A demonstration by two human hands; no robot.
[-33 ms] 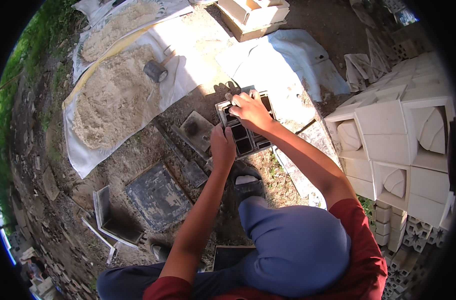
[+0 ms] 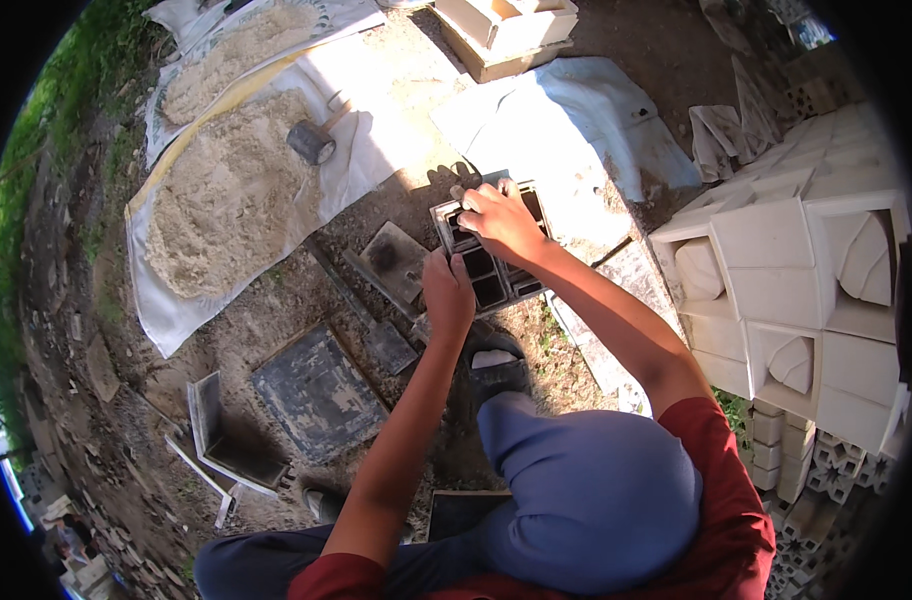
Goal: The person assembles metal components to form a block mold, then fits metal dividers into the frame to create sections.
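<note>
Grid frame: the dark frame with square holes [image 2: 484, 277] is right under my two hands.
Left hand: my left hand [image 2: 448, 288] is bent around its left side, gripping it, thumb on top.
Right hand: my right hand [image 2: 501, 222] has bent fingers over its far part; I can't tell if they pinch anything.
Close by: a small plate with a dark spot [image 2: 388, 258] lies just left of my left hand; a flat-bladed tool [image 2: 389, 347] lies closer to me.
Further left: a sand pile [image 2: 226, 190] sits on a white sheet [image 2: 166, 320], with a hammer [image 2: 306, 142] on it.
Right side: big white blocks [image 2: 766, 240] stand well right of my hands.
In the way: my shoe [image 2: 498, 375] is just on the near side of the frame.
Since before: nearly the same; my left arm moved a tiny bit right.
Hard to see: my hands hide some holes, and bright sun washes out the ground past my right hand.
</note>
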